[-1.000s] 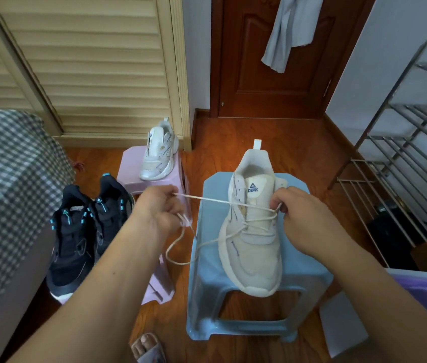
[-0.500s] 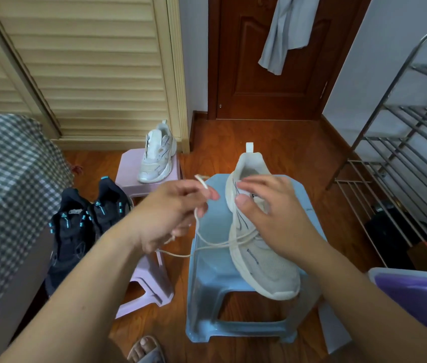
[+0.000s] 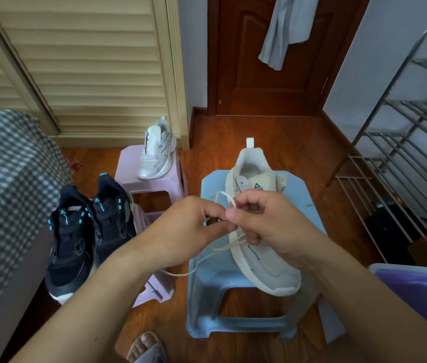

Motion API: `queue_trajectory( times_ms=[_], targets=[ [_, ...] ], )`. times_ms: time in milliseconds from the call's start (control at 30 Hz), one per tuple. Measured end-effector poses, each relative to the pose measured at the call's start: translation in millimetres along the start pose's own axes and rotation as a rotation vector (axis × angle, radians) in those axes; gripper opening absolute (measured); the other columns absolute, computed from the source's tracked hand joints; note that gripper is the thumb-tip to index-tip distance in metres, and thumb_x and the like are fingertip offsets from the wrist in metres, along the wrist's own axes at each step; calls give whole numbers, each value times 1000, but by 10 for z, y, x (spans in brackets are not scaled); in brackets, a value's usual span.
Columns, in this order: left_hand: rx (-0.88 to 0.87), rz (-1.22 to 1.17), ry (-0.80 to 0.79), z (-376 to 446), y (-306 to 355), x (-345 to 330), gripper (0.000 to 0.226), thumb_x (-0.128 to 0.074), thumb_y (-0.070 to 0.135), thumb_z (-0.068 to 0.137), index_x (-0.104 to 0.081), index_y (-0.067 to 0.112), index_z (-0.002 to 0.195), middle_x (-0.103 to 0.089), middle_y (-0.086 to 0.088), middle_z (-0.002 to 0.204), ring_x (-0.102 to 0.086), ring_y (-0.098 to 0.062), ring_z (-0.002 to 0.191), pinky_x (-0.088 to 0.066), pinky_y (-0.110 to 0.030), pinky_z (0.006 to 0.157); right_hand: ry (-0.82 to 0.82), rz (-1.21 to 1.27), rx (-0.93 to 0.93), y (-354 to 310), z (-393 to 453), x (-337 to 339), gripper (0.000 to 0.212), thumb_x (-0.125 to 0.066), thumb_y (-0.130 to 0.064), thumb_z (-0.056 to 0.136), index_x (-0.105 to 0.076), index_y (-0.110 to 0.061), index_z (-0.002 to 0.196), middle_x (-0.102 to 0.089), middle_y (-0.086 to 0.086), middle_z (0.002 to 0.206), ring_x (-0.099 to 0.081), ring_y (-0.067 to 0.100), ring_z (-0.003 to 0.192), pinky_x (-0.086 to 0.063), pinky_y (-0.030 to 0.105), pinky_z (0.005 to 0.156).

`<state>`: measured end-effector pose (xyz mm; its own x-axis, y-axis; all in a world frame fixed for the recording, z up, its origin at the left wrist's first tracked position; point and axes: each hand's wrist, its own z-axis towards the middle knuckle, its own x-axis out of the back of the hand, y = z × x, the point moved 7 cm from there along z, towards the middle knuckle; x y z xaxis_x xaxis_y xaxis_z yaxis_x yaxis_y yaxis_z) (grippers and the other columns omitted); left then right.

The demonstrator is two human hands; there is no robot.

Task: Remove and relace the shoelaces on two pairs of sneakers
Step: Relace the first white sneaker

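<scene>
You seem to be tying the lace (image 3: 224, 203) above the cream sneaker (image 3: 262, 247) on the blue stool (image 3: 304, 205), your left hand (image 3: 188, 226) and right hand (image 3: 264, 221) both pinching it; next, draw the loop snug.

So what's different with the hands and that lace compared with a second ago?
The left hand and right hand, earlier apart pulling the cream shoelace out sideways, have come together over the cream sneaker, both pinching the lace into a loop. The sneaker has turned slightly on the blue plastic stool. The other sneakers stayed put.
</scene>
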<state>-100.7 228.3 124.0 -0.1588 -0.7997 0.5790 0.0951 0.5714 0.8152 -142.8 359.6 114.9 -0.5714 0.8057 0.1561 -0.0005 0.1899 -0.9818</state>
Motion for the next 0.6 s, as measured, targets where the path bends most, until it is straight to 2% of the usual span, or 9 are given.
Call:
queue_trajectory(
  times_ms=[67, 133, 233, 300, 367, 433, 467, 533, 600],
  targets=[
    [14, 17, -11, 10, -11, -19, 14, -69, 35, 95, -81, 28, 92, -72, 3, 74, -61, -14, 66, -51, -34, 68, 39, 49, 1, 9, 12, 19, 15, -65, -15, 97, -65, -4, 86, -47, 8, 63, -40, 14, 55, -39, 27, 53],
    [67, 29, -37, 12, -59, -29, 15, -70, 32, 95, -82, 25, 90, -66, 13, 62, -52, -3, 51, -40, -18, 54, 59, 322, -19, -1, 24, 111, 18, -60, -14, 99, -61, -8, 82, -40, 5, 63, -38, 12, 55, -38, 25, 52],
    [196, 92, -94, 3, -210, -23, 16, -70, 34, 95, -82, 25, 89, -65, 13, 62, -48, 2, 45, -33, -9, 48, 250, 461, -7, 0, -1, 497, 17, -57, -15, 100, -65, -6, 88, -47, 2, 66, -44, 10, 57, -41, 22, 52],
    [262, 102, -108, -11, -302, 10, 17, -70, 37, 94, -82, 27, 89, -72, 6, 72, -53, -1, 49, -41, -14, 52, 345, 340, -16, 36, -28, 662, 20, -56, -16, 101, -69, -4, 94, -52, 2, 68, -47, 10, 58, -44, 23, 54],
    [300, 132, -80, -4, -353, 51, 16, -71, 41, 93, -81, 29, 97, -77, 8, 88, -66, -4, 70, -54, -25, 71, 320, 272, -49, 78, -32, 646, 19, -57, -13, 100, -71, 0, 96, -58, 5, 69, -52, 12, 59, -48, 23, 54],
    [260, 210, 51, 18, -274, 104, 30, -70, 46, 91, -74, 34, 119, -70, 23, 114, -61, 8, 102, -48, -22, 95, 241, 158, -64, 59, -44, 518, 14, -59, -7, 98, -72, -1, 100, -69, 9, 76, -62, 16, 63, -52, 23, 57],
    [213, 201, 136, 33, -192, 124, 37, -71, 47, 90, -69, 36, 126, -65, 28, 121, -55, 11, 111, -42, -17, 98, 203, 93, -66, 38, -46, 444, 13, -60, -5, 98, -71, -4, 103, -73, 11, 80, -66, 19, 66, -54, 25, 59],
    [108, 80, 265, 81, -33, 100, 34, -74, 41, 89, -72, 35, 123, -65, 31, 119, -54, 15, 113, -38, -3, 93, 153, 33, -60, 22, -29, 318, 15, -60, -4, 98, -64, -10, 111, -75, 14, 83, -71, 24, 69, -55, 29, 60],
    [39, -12, 327, 146, 54, 21, 20, -77, 29, 89, -79, 31, 109, -74, 26, 102, -62, 14, 100, -40, 0, 84, 153, 26, -43, 24, 4, 260, 15, -60, -6, 98, -57, -12, 112, -75, 15, 82, -72, 27, 70, -54, 32, 60]
  ],
)
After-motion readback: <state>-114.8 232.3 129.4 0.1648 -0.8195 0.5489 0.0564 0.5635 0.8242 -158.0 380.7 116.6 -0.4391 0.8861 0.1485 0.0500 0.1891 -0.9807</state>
